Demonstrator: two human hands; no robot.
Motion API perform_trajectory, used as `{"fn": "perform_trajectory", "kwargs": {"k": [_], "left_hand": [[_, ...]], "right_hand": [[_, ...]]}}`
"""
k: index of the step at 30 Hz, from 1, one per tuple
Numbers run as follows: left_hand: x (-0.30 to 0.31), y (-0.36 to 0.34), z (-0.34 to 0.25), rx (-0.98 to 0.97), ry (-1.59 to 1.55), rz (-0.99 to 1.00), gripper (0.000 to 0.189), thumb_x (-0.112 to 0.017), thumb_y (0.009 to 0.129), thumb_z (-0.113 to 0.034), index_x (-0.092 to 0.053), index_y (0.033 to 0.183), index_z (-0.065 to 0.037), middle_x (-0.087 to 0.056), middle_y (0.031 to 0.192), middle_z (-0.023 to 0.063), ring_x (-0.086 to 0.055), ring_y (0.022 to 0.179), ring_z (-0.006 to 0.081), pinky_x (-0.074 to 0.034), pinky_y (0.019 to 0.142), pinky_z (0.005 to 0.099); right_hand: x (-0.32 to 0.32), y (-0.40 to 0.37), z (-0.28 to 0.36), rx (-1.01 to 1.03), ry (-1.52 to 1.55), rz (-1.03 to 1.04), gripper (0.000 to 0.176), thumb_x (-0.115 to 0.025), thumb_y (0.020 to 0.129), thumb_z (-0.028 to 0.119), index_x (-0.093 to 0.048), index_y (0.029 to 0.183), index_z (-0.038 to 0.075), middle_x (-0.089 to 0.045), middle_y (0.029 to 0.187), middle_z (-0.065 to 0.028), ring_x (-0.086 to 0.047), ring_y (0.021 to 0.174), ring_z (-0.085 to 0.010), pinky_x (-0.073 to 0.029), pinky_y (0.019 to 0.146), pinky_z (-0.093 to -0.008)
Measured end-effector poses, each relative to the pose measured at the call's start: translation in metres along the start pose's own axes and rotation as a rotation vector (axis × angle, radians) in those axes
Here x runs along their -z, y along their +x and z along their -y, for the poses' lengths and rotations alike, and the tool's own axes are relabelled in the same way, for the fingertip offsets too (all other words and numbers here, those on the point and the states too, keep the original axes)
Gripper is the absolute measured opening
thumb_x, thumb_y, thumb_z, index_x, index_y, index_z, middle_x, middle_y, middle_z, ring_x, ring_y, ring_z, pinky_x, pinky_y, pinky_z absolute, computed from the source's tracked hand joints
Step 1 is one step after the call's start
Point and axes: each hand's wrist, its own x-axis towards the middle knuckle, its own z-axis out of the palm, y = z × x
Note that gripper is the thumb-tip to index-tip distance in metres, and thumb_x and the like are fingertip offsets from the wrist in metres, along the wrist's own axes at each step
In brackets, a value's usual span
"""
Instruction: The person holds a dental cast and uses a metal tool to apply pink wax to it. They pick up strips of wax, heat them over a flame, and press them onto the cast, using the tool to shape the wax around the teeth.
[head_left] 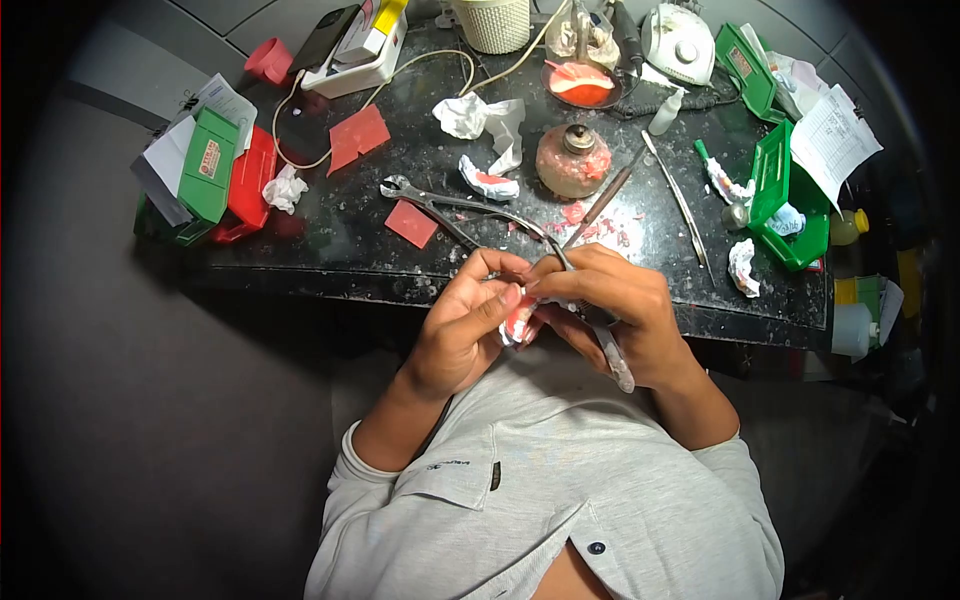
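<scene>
My left hand (462, 325) is closed around a small white dental cast (519, 318) with pink wax on it, pinching it between thumb and fingers. Against the same piece, the fingertips of my right hand (620, 305) press from the other side. A long metal tool (614, 362) passes through my right palm, its rounded end sticking out below; its working end is hidden. Just beyond my hands, large metal pliers (402, 188) lie on the bench with handles spread towards me. A pink wax sheet (411, 224) is beside them.
On the black bench (350, 262) are another waxed cast (488, 180), a glass spirit burner (573, 162), a wax knife (607, 193), a slim metal instrument (680, 200) and pink wax scraps. Red and green boxes (255, 185) stand left, a green box (785, 195) right, a pan of wax (582, 85) behind.
</scene>
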Motion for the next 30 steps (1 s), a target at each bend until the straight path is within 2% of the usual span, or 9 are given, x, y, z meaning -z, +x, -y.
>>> {"fn": "perform_trajectory", "kwargs": {"k": [2, 4, 7, 10, 17, 19, 24, 30], "left_hand": [[0.000, 0.002, -0.002, -0.004, -0.057, 0.025, 0.035, -0.043, 0.110, -0.022, -0.040, 0.138, -0.001, -0.062, 0.113, 0.0150, -0.062, 0.089, 0.0158, -0.049, 0.077, 0.0291], [-0.001, 0.003, -0.003, -0.011, -0.115, 0.049, 0.037, -0.040, 0.111, -0.026, -0.040, 0.138, 0.000, -0.063, 0.111, 0.0150, -0.062, 0.086, 0.0165, -0.050, 0.075, 0.0290], [-0.005, 0.002, -0.004, -0.032, 0.043, 0.077, 0.047, -0.031, 0.113, -0.035, -0.042, 0.140, 0.002, -0.063, 0.107, 0.0136, -0.061, 0.073, 0.0158, -0.047, 0.064, 0.0268], [-0.004, 0.002, -0.005, -0.030, 0.169, 0.054, 0.047, -0.029, 0.113, -0.036, -0.045, 0.135, 0.002, -0.063, 0.101, 0.0119, -0.059, 0.068, 0.0139, -0.044, 0.060, 0.0246], [-0.006, 0.002, -0.002, -0.037, 0.193, -0.003, 0.042, -0.029, 0.112, -0.034, -0.052, 0.119, 0.000, -0.061, 0.089, 0.0097, -0.056, 0.064, 0.0111, -0.042, 0.056, 0.0225], [-0.006, 0.003, -0.002, -0.044, 0.216, -0.019, 0.039, -0.031, 0.109, -0.032, -0.051, 0.114, 0.002, -0.064, 0.089, 0.0141, -0.057, 0.061, 0.0138, -0.045, 0.053, 0.0261], [-0.007, 0.004, -0.001, -0.014, 0.264, -0.056, 0.032, -0.035, 0.105, -0.026, -0.052, 0.109, 0.001, -0.064, 0.088, 0.0136, -0.057, 0.061, 0.0125, -0.044, 0.052, 0.0254], [-0.009, 0.004, -0.001, -0.017, 0.283, -0.098, 0.026, -0.038, 0.103, -0.022, -0.051, 0.106, 0.000, -0.063, 0.087, 0.0125, -0.055, 0.060, 0.0105, -0.043, 0.052, 0.0240]], "right_hand": [[0.000, 0.000, 0.000, 0.003, -0.001, -0.013, 0.034, -0.082, 0.075, -0.001, -0.072, 0.107, 0.003, -0.071, 0.103, -0.0128, -0.070, 0.088, -0.0280, -0.054, 0.080, -0.0368], [-0.002, 0.000, 0.002, -0.004, -0.052, -0.125, 0.031, -0.082, 0.075, -0.003, -0.072, 0.104, 0.002, -0.070, 0.097, -0.0126, -0.071, 0.083, -0.0261, -0.055, 0.074, -0.0331], [-0.005, 0.002, 0.002, 0.022, -0.067, -0.187, 0.030, -0.081, 0.075, -0.003, -0.072, 0.103, 0.001, -0.070, 0.096, -0.0148, -0.072, 0.082, -0.0254, -0.056, 0.072, -0.0318], [-0.008, 0.000, 0.003, 0.005, -0.060, -0.189, 0.031, -0.081, 0.075, -0.003, -0.072, 0.104, 0.001, -0.069, 0.098, -0.0156, -0.072, 0.083, -0.0255, -0.056, 0.072, -0.0320], [-0.010, 0.000, 0.008, 0.003, -0.081, -0.132, 0.036, -0.082, 0.072, -0.002, -0.072, 0.107, 0.003, -0.067, 0.099, -0.0148, -0.070, 0.081, -0.0263, -0.055, 0.070, -0.0331], [-0.014, -0.001, 0.006, 0.012, -0.109, -0.141, 0.037, -0.082, 0.072, -0.001, -0.072, 0.107, 0.003, -0.067, 0.099, -0.0145, -0.070, 0.080, -0.0267, -0.055, 0.070, -0.0337], [-0.013, -0.003, 0.007, 0.019, -0.173, -0.107, 0.040, -0.082, 0.072, -0.001, -0.070, 0.109, 0.003, -0.065, 0.098, -0.0135, -0.068, 0.079, -0.0280, -0.055, 0.068, -0.0350], [-0.013, 0.000, 0.007, 0.068, -0.141, -0.088, 0.041, -0.081, 0.073, -0.003, -0.069, 0.111, 0.003, -0.064, 0.100, -0.0138, -0.068, 0.085, -0.0290, -0.055, 0.072, -0.0354]]}}
